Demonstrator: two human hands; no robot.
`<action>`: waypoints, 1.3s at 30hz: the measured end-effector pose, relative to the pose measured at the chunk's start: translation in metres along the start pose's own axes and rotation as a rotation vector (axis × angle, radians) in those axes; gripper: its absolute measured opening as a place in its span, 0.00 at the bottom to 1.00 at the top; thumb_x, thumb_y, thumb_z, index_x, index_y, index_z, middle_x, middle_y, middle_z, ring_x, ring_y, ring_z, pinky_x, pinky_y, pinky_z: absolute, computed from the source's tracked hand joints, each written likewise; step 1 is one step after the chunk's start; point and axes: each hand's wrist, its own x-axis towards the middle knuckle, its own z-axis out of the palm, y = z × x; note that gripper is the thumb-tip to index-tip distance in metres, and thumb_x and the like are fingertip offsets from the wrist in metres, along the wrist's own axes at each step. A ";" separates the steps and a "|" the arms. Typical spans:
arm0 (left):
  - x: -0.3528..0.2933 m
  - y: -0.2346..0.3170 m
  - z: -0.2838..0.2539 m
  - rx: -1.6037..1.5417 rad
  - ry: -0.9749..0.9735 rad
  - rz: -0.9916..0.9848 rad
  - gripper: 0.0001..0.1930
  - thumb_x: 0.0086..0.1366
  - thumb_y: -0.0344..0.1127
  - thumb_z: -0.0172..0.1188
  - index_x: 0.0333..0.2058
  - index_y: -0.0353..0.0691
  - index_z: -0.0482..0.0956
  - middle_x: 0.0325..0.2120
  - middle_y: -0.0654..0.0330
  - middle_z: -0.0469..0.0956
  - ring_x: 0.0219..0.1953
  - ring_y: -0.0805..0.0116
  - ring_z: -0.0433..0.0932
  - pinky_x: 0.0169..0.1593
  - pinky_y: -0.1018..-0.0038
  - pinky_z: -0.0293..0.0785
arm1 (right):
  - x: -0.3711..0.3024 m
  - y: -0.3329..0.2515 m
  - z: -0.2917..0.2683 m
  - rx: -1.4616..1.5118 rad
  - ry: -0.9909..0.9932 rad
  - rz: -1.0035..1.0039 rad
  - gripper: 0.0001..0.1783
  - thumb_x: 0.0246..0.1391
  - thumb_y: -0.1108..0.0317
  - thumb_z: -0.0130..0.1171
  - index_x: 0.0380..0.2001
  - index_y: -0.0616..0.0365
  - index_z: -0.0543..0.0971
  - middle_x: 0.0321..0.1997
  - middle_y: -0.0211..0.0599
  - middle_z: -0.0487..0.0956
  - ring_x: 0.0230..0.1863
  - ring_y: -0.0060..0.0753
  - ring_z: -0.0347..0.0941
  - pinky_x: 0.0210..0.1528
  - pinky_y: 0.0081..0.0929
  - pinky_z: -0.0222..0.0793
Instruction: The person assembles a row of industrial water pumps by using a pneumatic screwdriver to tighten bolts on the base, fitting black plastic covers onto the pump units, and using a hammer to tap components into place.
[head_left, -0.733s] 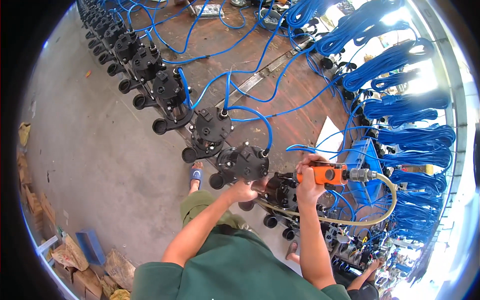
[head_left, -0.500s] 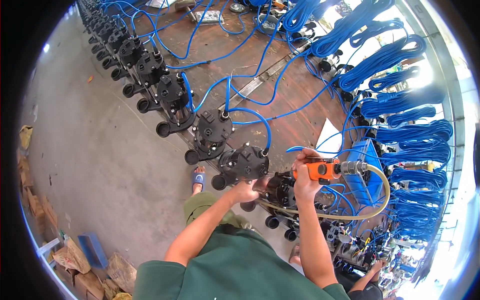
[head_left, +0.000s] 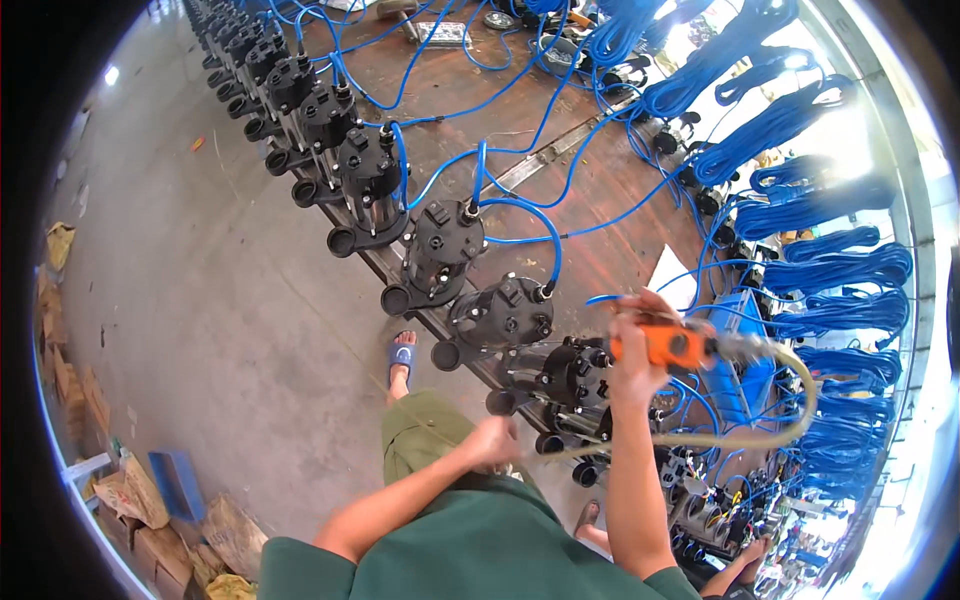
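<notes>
My right hand (head_left: 634, 362) grips an orange power screwdriver (head_left: 672, 346), blurred, over the bench edge. A pale hose (head_left: 808, 400) loops from its metal end back toward my body. My left hand (head_left: 490, 443) is curled in front of my waist, apart from the pumps; motion blurs it, and whatever its fingers hold is hidden. Nearest the screwdriver stands a black pump (head_left: 575, 375) with its outlet toward me. Left of it is another black pump (head_left: 510, 312) with a blue cable (head_left: 555, 245) rising from its top.
A long row of black pumps (head_left: 365, 175) lines the edge of the brown bench (head_left: 610, 215). Coiled blue cables (head_left: 840, 265) and a blue crate (head_left: 735, 330) lie right. Cartons (head_left: 160, 555) and a blue bin (head_left: 180, 485) stand on the floor. Another person's arm (head_left: 735, 570) shows lower right.
My left hand has left the pumps and drawn back toward my waist. My right hand has moved slightly right with the screwdriver, away from the pump. The whole view has shifted a little.
</notes>
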 end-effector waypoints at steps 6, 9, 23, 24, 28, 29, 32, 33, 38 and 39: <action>0.030 0.008 0.059 -0.851 -0.139 0.077 0.23 0.62 0.30 0.67 0.53 0.32 0.69 0.36 0.52 0.80 0.28 0.65 0.82 0.32 0.68 0.81 | -0.039 -0.016 -0.005 0.124 -0.197 0.023 0.19 0.48 0.78 0.55 0.47 0.67 0.73 0.37 0.44 0.78 0.26 0.27 0.71 0.34 0.28 0.73; 0.055 0.025 0.051 -1.291 -0.204 -0.176 0.13 0.72 0.41 0.54 0.49 0.41 0.73 0.38 0.55 0.83 0.33 0.59 0.84 0.38 0.61 0.84 | -0.050 0.006 -0.012 0.071 -0.295 0.062 0.17 0.51 0.82 0.53 0.46 0.65 0.72 0.35 0.43 0.78 0.27 0.26 0.71 0.35 0.28 0.73; 0.083 0.014 0.082 -1.911 0.154 0.109 0.10 0.74 0.32 0.46 0.39 0.36 0.76 0.31 0.52 0.82 0.31 0.59 0.80 0.39 0.64 0.80 | -0.070 -0.029 -0.043 0.183 -0.195 -0.058 0.24 0.47 0.72 0.61 0.50 0.66 0.74 0.38 0.43 0.78 0.23 0.25 0.70 0.30 0.26 0.71; 0.083 0.015 0.082 -1.910 0.161 0.123 0.10 0.73 0.32 0.48 0.37 0.36 0.76 0.31 0.52 0.82 0.32 0.58 0.80 0.41 0.63 0.80 | -0.073 -0.033 -0.053 0.177 -0.174 -0.086 0.24 0.47 0.72 0.61 0.50 0.65 0.74 0.37 0.43 0.78 0.23 0.25 0.69 0.30 0.26 0.71; 0.083 0.018 0.084 -1.927 0.216 0.107 0.10 0.73 0.32 0.48 0.37 0.34 0.77 0.31 0.50 0.82 0.31 0.57 0.80 0.40 0.62 0.79 | -0.074 -0.028 -0.087 0.135 -0.095 -0.126 0.21 0.48 0.79 0.57 0.49 0.65 0.73 0.35 0.43 0.76 0.22 0.27 0.70 0.30 0.27 0.72; 0.083 0.016 0.084 -1.929 0.213 0.115 0.10 0.73 0.32 0.48 0.37 0.33 0.77 0.31 0.49 0.82 0.31 0.57 0.80 0.40 0.62 0.79 | -0.074 -0.026 -0.090 0.118 -0.076 -0.121 0.21 0.48 0.79 0.57 0.49 0.65 0.73 0.35 0.44 0.76 0.22 0.27 0.70 0.31 0.28 0.73; 0.085 0.014 0.083 -1.938 0.230 0.119 0.10 0.72 0.32 0.48 0.37 0.33 0.77 0.31 0.49 0.83 0.32 0.55 0.80 0.40 0.62 0.79 | -0.073 -0.013 -0.091 0.148 -0.079 -0.095 0.21 0.48 0.79 0.56 0.49 0.65 0.72 0.37 0.44 0.76 0.23 0.28 0.70 0.33 0.29 0.73; 0.084 0.014 0.083 -1.943 0.237 0.116 0.10 0.72 0.32 0.48 0.37 0.33 0.77 0.31 0.49 0.83 0.32 0.55 0.80 0.40 0.61 0.79 | -0.073 -0.010 -0.089 0.151 -0.091 -0.079 0.21 0.48 0.80 0.56 0.49 0.64 0.72 0.37 0.43 0.76 0.24 0.28 0.70 0.32 0.28 0.73; 0.083 0.012 0.080 -1.929 0.248 0.073 0.10 0.72 0.32 0.49 0.36 0.34 0.78 0.29 0.49 0.83 0.32 0.54 0.80 0.41 0.61 0.78 | -0.072 -0.001 -0.087 0.196 -0.137 0.003 0.15 0.49 0.81 0.55 0.43 0.62 0.72 0.37 0.41 0.75 0.26 0.28 0.71 0.32 0.28 0.73; 0.083 0.011 0.080 -1.930 0.238 0.085 0.10 0.72 0.32 0.49 0.37 0.34 0.78 0.30 0.50 0.83 0.33 0.55 0.80 0.41 0.61 0.78 | -0.072 -0.001 -0.086 0.159 -0.134 0.001 0.15 0.49 0.79 0.56 0.43 0.63 0.73 0.36 0.41 0.74 0.24 0.27 0.70 0.31 0.28 0.72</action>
